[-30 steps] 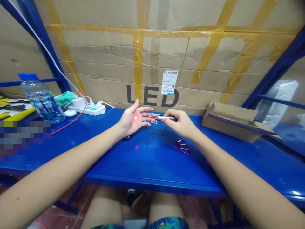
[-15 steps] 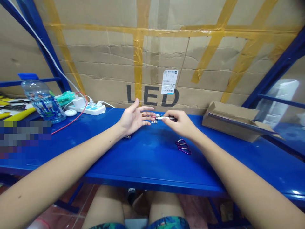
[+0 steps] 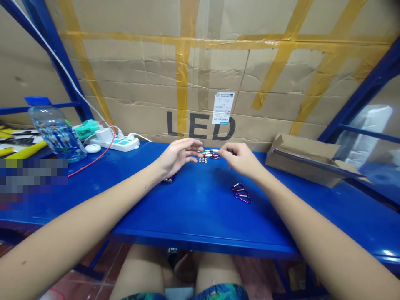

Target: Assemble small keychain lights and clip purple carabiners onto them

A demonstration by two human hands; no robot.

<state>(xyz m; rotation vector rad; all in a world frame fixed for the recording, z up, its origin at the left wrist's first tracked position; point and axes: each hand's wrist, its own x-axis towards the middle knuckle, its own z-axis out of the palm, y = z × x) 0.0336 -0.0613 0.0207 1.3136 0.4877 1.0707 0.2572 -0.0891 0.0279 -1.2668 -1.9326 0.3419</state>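
My left hand [image 3: 183,156] is over the far middle of the blue table [image 3: 200,216]. Its fingers are loosely bent and apart, with nothing visible in them. Facing it, my right hand [image 3: 239,158] is closed around a slim silver tube with a dark end, mostly hidden by the fingers. Between the hands lie several carabiners [image 3: 215,157] with coloured frames, partly covered. Small shiny silver pieces [image 3: 203,160] sit in a group just in front of them. Purple carabiners [image 3: 241,193] lie nearer, below my right wrist. Small dark metallic pieces [image 3: 168,180] show beside my left wrist.
At the left stand a water bottle [image 3: 56,133] with a blue cap and a white power strip [image 3: 121,143] with cables. An open cardboard box [image 3: 303,162] is at the right. A large cardboard panel [image 3: 140,83] rises behind the table.
My left hand has turned and its fingers have curled from a spread, palm-up pose. My right hand has shifted slightly right and up, drawing the silver tube away from the left fingers.
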